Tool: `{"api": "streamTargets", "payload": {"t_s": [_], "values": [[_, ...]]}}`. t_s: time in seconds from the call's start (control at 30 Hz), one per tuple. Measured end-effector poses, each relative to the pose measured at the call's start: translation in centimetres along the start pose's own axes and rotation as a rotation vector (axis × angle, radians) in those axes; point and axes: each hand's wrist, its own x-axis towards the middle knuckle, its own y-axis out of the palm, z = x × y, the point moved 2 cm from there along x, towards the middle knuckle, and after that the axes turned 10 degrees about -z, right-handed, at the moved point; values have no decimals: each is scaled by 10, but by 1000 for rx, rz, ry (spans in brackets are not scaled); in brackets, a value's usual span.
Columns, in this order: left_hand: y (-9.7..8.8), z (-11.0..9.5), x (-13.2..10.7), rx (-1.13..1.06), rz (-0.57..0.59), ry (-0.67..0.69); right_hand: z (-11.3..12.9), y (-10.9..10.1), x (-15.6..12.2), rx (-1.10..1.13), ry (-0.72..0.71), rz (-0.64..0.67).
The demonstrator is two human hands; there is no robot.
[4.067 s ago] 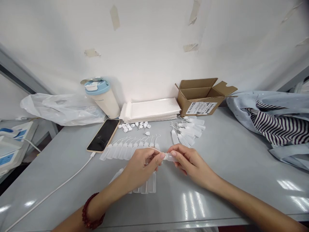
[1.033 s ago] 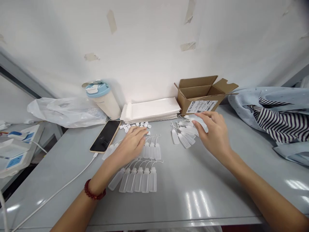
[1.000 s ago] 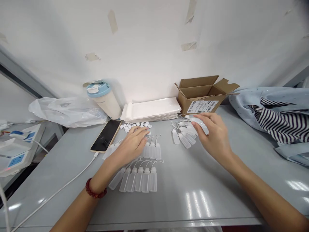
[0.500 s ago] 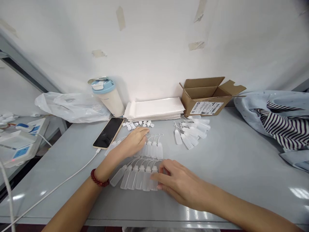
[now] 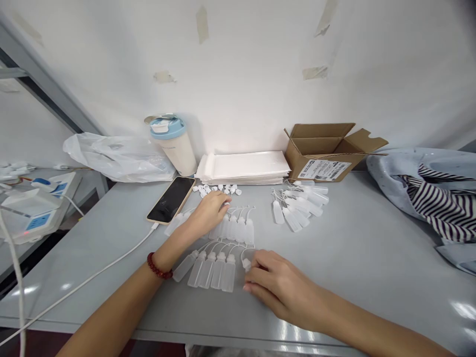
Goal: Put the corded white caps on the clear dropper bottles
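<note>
My right hand point(image 5: 273, 282) is closed around a small translucent plastic dropper bottle point(image 5: 246, 265); only its top and looped strap show beside the fingers. Just left of it lies a near row of similar bottles point(image 5: 219, 272), each with a thin strap looping from its neck. Behind these is a second row of bottles point(image 5: 234, 229), partly covered by my left hand point(image 5: 210, 210). The left fingers are pinched together beside a pile of small white caps point(image 5: 219, 188); what they hold, if anything, is too small to make out.
A phone point(image 5: 171, 200) on a white charging cable lies left of the caps. Behind stand a tumbler point(image 5: 176, 151), a stack of white envelopes point(image 5: 245, 168) and an open cardboard box point(image 5: 323, 161). More bottles point(image 5: 299, 208) lie before the box; striped cloth point(image 5: 439, 198) is at right.
My right hand has taken the rightmost bottle of the near row and drawn it a little right, leaving a gap. My left hand stays by the caps. The view has shifted slightly.
</note>
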Motion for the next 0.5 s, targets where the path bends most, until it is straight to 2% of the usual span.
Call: {"api": "streamTargets", "payload": {"t_s": [0.2,0.37,0.5], "values": [[-5,-3,-2,-84,-105,-112,-6,3,-2,-84,94,-61],[-15,-16,-8,-199,-168,-164,-10,0,-4,-121,342,2],[-22,-23,-16,-330,-154,-237,-12,-6,-5,-166,428,51]]}}
